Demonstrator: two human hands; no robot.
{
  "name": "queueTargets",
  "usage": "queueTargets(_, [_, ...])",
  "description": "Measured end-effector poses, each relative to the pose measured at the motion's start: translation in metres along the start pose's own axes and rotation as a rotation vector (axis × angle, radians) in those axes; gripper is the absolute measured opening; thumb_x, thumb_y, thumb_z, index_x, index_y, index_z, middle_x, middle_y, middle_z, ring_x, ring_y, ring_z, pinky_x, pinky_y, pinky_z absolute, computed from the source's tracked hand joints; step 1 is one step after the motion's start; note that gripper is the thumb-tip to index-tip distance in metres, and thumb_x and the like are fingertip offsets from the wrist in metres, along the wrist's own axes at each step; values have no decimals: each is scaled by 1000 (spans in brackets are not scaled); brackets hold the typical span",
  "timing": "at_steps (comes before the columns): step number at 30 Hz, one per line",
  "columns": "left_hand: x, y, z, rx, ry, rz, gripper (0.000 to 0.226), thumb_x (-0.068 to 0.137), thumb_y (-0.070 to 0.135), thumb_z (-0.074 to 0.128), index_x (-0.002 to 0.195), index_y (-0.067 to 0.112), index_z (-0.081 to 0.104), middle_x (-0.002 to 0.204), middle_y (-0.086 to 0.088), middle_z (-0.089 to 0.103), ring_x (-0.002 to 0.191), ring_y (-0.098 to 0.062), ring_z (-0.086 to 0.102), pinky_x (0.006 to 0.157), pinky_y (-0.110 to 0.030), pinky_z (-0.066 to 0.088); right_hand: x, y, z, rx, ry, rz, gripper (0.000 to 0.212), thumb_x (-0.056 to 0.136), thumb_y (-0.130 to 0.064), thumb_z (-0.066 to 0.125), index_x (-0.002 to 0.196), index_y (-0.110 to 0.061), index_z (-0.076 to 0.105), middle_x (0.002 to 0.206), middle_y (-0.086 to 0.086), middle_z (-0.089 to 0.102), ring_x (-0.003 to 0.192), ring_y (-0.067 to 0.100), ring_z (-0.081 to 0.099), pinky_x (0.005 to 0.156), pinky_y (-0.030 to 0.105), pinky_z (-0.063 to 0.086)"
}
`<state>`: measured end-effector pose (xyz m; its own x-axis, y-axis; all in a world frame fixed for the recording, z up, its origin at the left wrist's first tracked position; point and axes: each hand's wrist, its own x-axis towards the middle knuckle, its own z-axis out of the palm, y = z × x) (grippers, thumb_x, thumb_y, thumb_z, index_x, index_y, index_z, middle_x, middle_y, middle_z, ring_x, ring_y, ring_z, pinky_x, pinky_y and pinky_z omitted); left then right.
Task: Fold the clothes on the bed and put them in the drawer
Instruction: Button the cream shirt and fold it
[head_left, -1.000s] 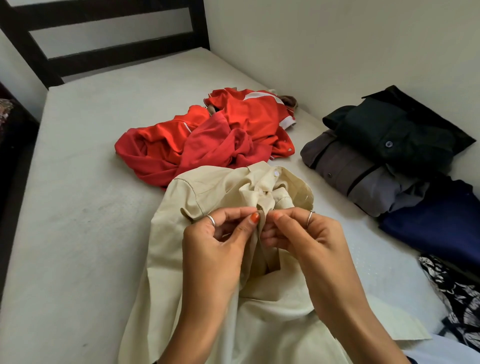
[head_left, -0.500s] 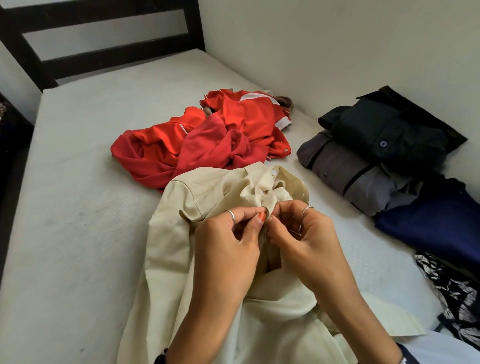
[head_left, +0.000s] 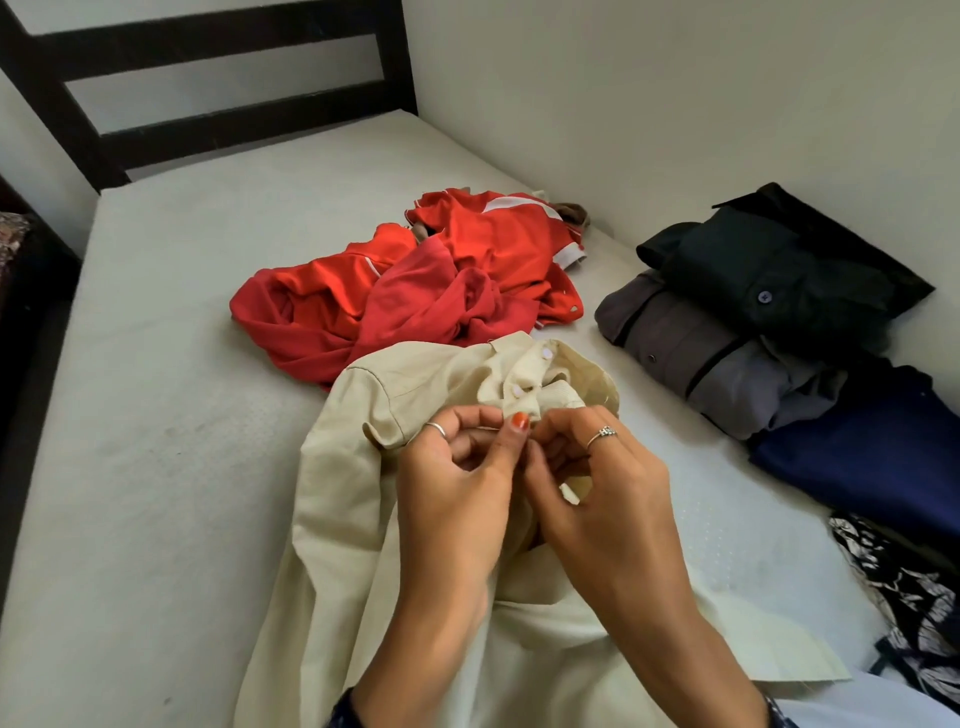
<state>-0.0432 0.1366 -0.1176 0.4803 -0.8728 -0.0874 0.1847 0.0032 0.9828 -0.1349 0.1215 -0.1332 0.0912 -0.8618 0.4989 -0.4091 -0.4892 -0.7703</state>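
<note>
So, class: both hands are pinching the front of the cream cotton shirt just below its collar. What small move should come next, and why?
Probably finish pushing that button through its hole. The left hand and right hand meet at the placket of the cream cotton shirt, whose two white buttons nearer the collar look fastened, while the front below gapes, so it is not ready to fold.
</note>
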Motion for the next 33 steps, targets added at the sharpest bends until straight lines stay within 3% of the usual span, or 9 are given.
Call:
queueTargets(3, [3,1,2,-61,-24,-5,10,85,5,67,84,12,59,68,-4,72,66,-13,69,70,-28,54,1,-4,-3,97,6,80,4,85,-15,64,81,-14,62,73,-9,59,67,7,58,60,13,46])
queueTargets(9, [10,-1,-2,50,-155,77,20,84,1,67,84,17,55,75,-11,69,70,-15,65,70,-27,53,11,-3,-18,691,-103,664,14,89,-2,58,75,-3,61,57,5,53,52,12,48,48,17,43])
queueTargets(11, [12,0,-2,86,-187,102,19,84,0,67,82,16,56,69,-4,68,66,-10,63,65,-21,51,14,-3,-19,799,-142,729,10,91,-3,57,81,-4,58,61,7,52,55,14,49,49,18,44])
queueTargets(13, [18,4,-2,96,-175,122,17,84,2,68,80,16,58,66,1,67,64,-8,61,64,-19,49,13,-2,-17,745,-150,674,10,92,-11,59,87,-5,54,68,8,54,58,14,52,50,18,45])
queueTargets(16, [33,13,-4,110,-116,187,16,84,5,69,79,17,60,66,1,68,63,-11,62,68,-29,49,7,-2,-14,504,-178,523,23,91,-28,62,90,-8,52,72,7,59,60,14,54,56,29,47])
queueTargets(21, [54,32,0,269,-90,347,15,84,11,71,81,22,62,65,5,70,63,-6,66,65,-30,52,-12,-2,-8,-300,-365,181,29,89,-46,56,104,-31,36,97,-14,49,82,11,52,69,32,46])
queueTargets(26, [60,33,3,332,-92,376,14,85,13,71,81,24,63,68,3,72,65,-8,67,64,-31,52,-13,-3,1,-264,-337,227,23,94,-36,48,109,-29,34,102,-13,45,86,16,51,70,34,41])
queueTargets(31, [61,28,5,325,-106,358,13,85,16,71,80,25,63,72,-2,73,68,-13,68,66,-35,52,-7,-1,2,-472,-337,264,31,92,-51,45,103,-29,27,101,-12,43,75,17,39,66,32,33])
queueTargets(33, [60,25,3,318,-115,353,12,85,16,71,81,25,64,73,-2,73,70,-15,69,68,-38,54,-6,0,4,-500,-327,269,27,94,-48,44,103,-27,31,99,-12,42,73,17,37,64,33,34])
